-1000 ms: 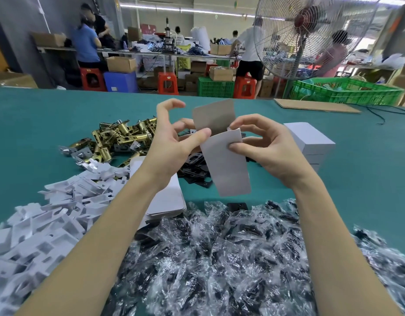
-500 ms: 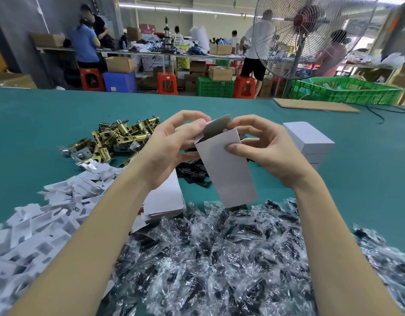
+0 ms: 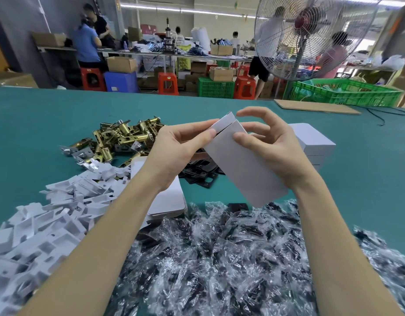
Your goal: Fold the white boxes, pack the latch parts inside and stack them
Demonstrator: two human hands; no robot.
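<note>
Both hands are up over the green table (image 3: 48, 115), and between them sits the white box (image 3: 240, 165), tilted, its top end away from the person and its long face sloping down toward the right wrist. The left hand (image 3: 174, 149) pinches the upper left corner, fingers curled, the fingertips laid on the small end flap (image 3: 222, 123), which stands partly raised above the box mouth. The right hand (image 3: 272, 147) grips the right side: thumb flat on the front face, forefinger arched above the flap and not touching it, the other fingers curled behind the box.

Below the box's lower corner lies the heap of clear plastic bags with dark parts (image 3: 219, 252), nearly touching it. Just behind the left hand are black strike plates (image 3: 199, 174) and, beneath the left forearm, a stack of flat white box blanks (image 3: 167, 201). The brass latch bolts (image 3: 124, 137) are piled to the left, well apart from the box. White cardboard inserts (image 3: 48, 220) spread along the near left edge. Behind the right hand stands a stack of finished white boxes (image 3: 315, 144). The far half of the table is open green surface, with a cardboard sheet (image 3: 315, 107) at its far right edge.
</note>
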